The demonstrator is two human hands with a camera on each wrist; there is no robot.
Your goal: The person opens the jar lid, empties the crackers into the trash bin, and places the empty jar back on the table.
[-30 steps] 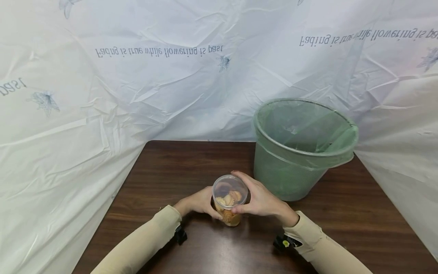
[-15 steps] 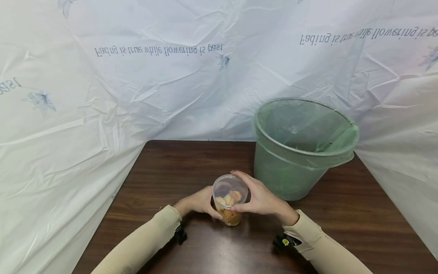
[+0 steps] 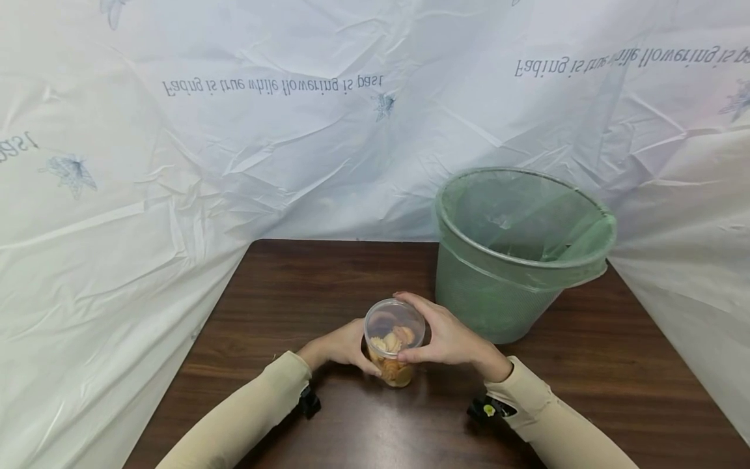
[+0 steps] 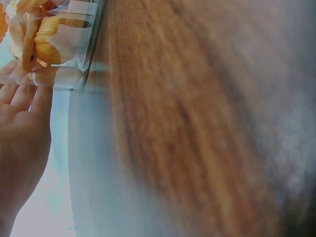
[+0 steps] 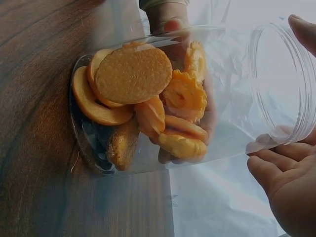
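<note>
"While the clear jar of biscuits stands on the dark wooden table, at about six o'clock from the table's middle, which hand does what?"

"Left hand curls round the jar's body from nine o'clock. Right hand comes in from three o'clock, thumb and fingers curled round the lid at the top. Both are wrapped tight, neither spread."

"So a twist at the top?"

"I'd judge so. To do it well, the left should pin the body firmly against the table so it can't spin, while the right turns the lid level, without tipping the jar, or the biscuits shift."

"Is the lid seated or loose?"

"Hard to say; the right wrist view shows the threaded rim only through clear plastic, and the left wrist view is mostly blur."

"What's around?"

"A green bin with a liner stands near, at about two o'clock from the jar. Crinkled white sheeting with printed lettering hangs behind the table."
</note>
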